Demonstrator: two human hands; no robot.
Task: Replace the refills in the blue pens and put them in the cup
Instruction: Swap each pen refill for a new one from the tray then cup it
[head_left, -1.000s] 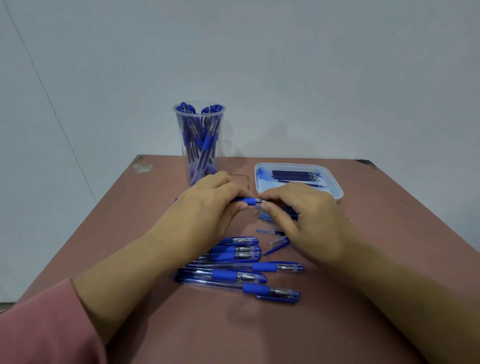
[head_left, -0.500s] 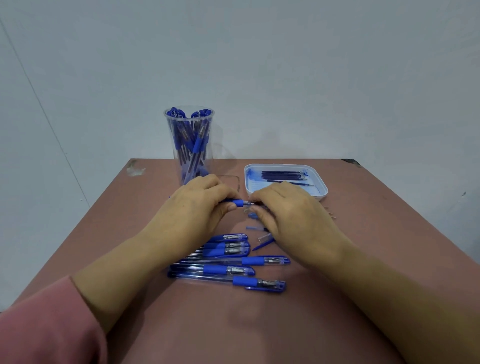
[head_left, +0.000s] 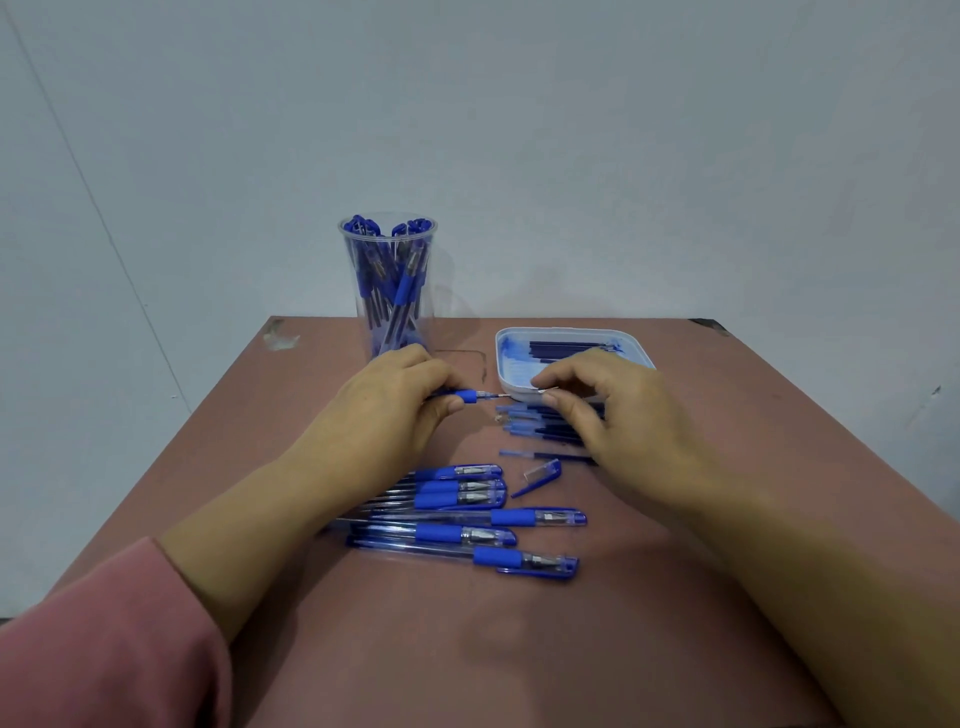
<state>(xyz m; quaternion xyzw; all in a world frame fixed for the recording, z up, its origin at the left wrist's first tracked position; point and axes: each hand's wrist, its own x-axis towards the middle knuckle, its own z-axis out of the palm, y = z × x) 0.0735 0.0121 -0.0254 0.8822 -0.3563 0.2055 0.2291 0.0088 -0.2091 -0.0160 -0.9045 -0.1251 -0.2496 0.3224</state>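
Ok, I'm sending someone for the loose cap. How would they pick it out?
On the brown table, look between the refills and the row of pens. The cap lies there alone, tilted; it's far shorter than anything beside it.

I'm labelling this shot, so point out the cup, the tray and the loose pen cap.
cup (head_left: 358, 270), head view, left side wall.
tray (head_left: 566, 330), head view, far rim.
loose pen cap (head_left: 540, 475), head view, its middle.

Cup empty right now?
No, the clear cup holds a bunch of blue pens.
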